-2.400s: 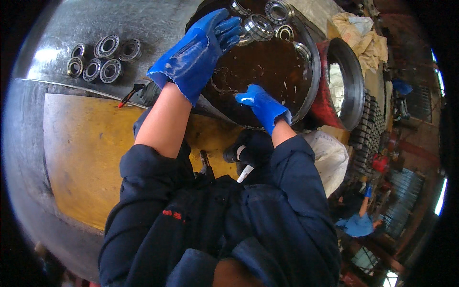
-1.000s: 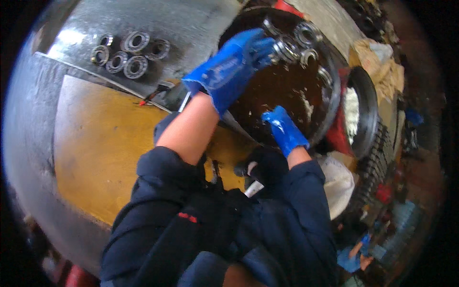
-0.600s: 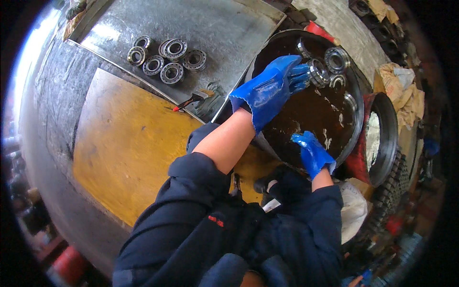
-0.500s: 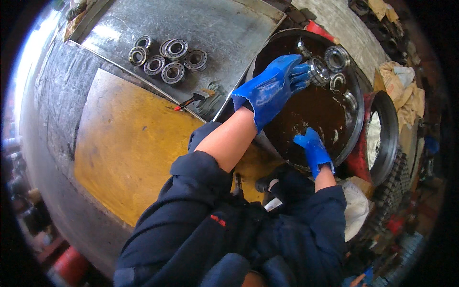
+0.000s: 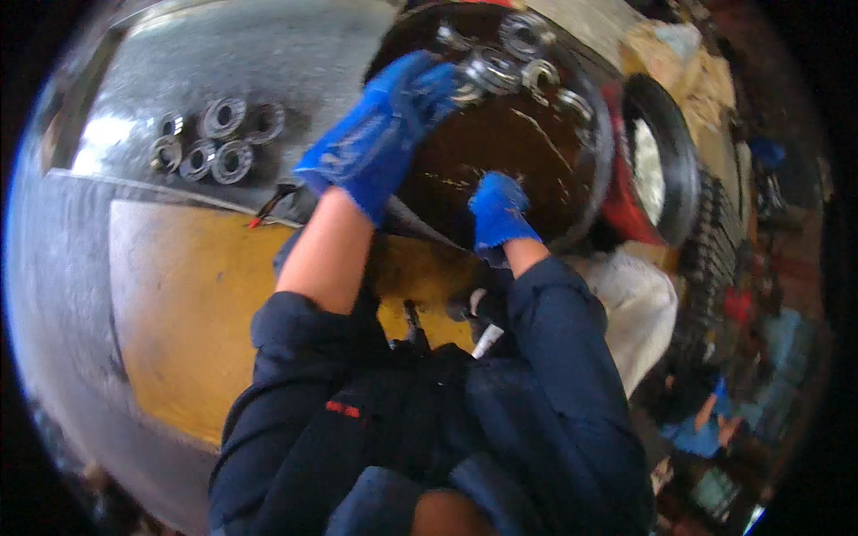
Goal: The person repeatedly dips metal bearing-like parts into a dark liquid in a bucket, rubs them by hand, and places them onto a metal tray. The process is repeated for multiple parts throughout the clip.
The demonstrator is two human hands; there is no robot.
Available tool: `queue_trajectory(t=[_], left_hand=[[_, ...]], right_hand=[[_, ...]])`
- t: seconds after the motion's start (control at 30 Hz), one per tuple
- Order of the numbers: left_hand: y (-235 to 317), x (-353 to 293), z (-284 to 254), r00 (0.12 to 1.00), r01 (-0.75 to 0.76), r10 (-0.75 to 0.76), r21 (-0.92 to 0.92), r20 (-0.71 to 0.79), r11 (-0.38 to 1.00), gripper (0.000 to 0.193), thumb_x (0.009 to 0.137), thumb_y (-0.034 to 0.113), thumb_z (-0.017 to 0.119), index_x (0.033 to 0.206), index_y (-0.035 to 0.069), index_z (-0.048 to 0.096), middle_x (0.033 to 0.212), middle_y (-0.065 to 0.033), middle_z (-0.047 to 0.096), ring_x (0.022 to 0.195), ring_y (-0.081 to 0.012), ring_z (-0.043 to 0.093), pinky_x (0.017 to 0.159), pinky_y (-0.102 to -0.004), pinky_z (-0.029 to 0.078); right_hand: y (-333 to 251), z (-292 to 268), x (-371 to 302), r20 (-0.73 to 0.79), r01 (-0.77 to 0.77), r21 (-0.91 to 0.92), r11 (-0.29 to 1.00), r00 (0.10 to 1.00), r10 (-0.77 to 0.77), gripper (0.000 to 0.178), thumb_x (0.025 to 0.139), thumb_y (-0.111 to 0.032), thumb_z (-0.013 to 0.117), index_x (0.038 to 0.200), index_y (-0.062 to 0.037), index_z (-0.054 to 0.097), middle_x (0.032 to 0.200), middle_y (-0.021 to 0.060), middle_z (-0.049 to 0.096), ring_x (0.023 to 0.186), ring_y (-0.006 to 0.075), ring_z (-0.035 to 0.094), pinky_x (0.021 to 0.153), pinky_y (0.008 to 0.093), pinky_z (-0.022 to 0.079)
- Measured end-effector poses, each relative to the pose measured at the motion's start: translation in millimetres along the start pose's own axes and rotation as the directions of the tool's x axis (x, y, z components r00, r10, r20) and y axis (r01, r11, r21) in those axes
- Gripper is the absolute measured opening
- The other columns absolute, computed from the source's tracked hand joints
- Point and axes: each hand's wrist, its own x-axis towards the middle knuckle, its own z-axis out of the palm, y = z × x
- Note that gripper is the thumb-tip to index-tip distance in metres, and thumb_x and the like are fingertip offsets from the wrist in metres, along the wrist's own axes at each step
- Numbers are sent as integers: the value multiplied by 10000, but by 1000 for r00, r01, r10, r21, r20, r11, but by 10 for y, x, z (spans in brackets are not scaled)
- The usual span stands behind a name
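Bearings point(image 5: 494, 71) lie in the drum point(image 5: 602, 174); more bearings point(image 5: 232, 163) sit on the tray point(image 5: 335, 49), so I judge the handling unfinished. I have the left hand point(image 5: 380, 125), fingers outstretched, near those in the drum; whether the right hand point(image 5: 500, 210), at the dark liquid point(image 5: 509, 138), grips anything, I can't tell.

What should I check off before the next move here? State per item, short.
1. Hands covered: ok. Left hand and right hand are both gloved in blue.
2. Left hand clear of the bearings in the drum: not ok. It is right next to those bearings; contact unclear.
3. Right hand's grip: cannot tell. It is down at the dark liquid, palm hidden.
4. Bearings on the metal tray clear of both hands: ok. Those tray bearings sit grouped on the tray, well left.
5. Red drum clear of both hands: ok.
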Motion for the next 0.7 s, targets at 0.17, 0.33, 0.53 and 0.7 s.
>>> queue_trajectory(t=[0.17, 0.33, 0.53, 0.7], left_hand=[[190, -48, 124, 1000, 19, -19, -92, 9, 996, 416, 1059, 329, 471, 1399, 97, 528, 1401, -165, 612, 1197, -313, 643, 965, -433, 536], [234, -78, 197, 998, 45, -48, -64, -44, 997, 417, 1077, 331, 427, 1415, 103, 516, 1457, -153, 568, 1292, -328, 580, 1022, -428, 509], [201, -49, 149, 999, 12, -10, -68, 31, 998, 431, 1080, 338, 421, 1431, 100, 495, 1459, -152, 565, 1303, -323, 572, 1028, -421, 509], [262, -105, 165, 999, 40, -42, -77, -21, 996, 437, 1078, 337, 429, 1443, 104, 487, 1456, -153, 568, 1290, -323, 585, 1006, -415, 526]], right_hand=[[72, 18, 108, 48, -80, -151, 985, 995, 88, 363, 767, -220, 788, 1121, -146, 771, 1191, 145, 730, 1144, 360, 683, 917, 537, 547], [180, -161, 72, 234, 507, -460, 729, 861, -451, 326, 772, -246, 739, 1057, -91, 761, 1062, 141, 751, 1006, 352, 716, 849, 484, 575], [509, 96, 177, 112, -12, 345, 939, 993, -28, 432, 769, -317, 781, 1150, -119, 730, 1213, 162, 709, 1116, 358, 680, 927, 482, 554], [22, 10, 73, 113, 138, -170, 976, 986, -120, 349, 778, -254, 694, 1080, -90, 758, 1116, 201, 724, 1030, 378, 705, 885, 479, 565]])
